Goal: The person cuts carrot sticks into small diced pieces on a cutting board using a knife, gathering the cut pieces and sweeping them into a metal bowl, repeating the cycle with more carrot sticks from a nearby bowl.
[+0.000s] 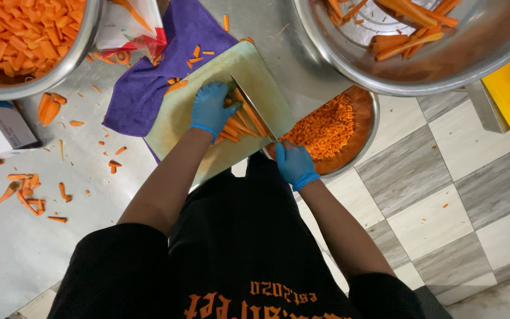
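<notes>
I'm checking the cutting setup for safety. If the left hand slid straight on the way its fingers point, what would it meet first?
Most likely the knife blade: the left hand presses the carrot sticks, fingers toward it, though the gap is unclear.
</notes>
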Available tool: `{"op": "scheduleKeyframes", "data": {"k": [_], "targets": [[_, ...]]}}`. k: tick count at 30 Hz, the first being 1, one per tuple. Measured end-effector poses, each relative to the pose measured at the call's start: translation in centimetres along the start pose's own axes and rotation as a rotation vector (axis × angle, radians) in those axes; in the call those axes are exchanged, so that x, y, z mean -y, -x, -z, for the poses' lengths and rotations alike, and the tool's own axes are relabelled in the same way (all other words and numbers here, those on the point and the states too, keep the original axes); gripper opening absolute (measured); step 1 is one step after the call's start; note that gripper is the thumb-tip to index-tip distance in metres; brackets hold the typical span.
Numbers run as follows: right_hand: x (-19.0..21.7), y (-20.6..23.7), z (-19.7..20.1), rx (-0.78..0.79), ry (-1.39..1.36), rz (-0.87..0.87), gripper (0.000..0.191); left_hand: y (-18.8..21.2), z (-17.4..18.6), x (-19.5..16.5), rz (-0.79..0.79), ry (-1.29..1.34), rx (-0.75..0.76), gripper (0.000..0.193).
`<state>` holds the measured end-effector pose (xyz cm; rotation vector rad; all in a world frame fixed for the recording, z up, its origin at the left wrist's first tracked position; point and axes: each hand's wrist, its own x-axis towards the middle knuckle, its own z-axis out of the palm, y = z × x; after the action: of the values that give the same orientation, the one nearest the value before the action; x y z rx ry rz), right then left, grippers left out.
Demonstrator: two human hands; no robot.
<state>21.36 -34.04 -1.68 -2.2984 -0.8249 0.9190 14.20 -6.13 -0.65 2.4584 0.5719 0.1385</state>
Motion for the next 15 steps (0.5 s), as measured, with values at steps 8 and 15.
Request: {"op": "scheduleKeyframes", "data": {"k": [8, 15], "targets": [[0.0, -0.7, 0.4, 0.045, 0.124, -0.044, 0.041, 0.4, 1.5, -1.9, -0.069, -0.134, -0.112, 0.079], [1.4, -1.6, 0.6, 0.01, 0.151, -0.074, 0.042, -1.0, 0.9, -4.5, -0.368, -0.341, 0.458, 0.119]]}}
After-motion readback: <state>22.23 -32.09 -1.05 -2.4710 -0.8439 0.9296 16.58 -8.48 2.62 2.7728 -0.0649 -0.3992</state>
